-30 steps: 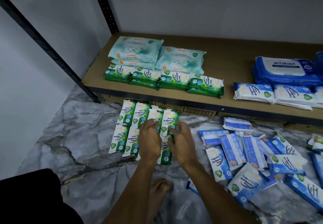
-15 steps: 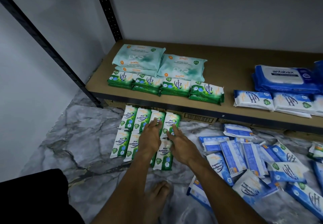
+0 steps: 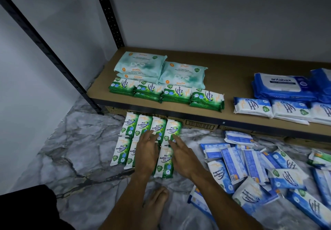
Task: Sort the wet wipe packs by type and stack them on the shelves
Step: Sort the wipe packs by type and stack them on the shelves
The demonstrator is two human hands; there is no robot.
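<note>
Both flattened out since a second ago: my left hand (image 3: 146, 152) and right hand (image 3: 182, 156) lay straight-fingered across the green pine packs (image 3: 131, 125) on the floor (image 3: 71, 149).

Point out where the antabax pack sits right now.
In the head view, the antabax pack lies on the shelf at the right, just behind the row of blue-and-white Fragrance Free packs.

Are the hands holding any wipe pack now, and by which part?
Nothing is gripped. The left hand and the right hand lie open, fingers straight, on the Pine Antibacterial Wipes packs on the floor.
</note>
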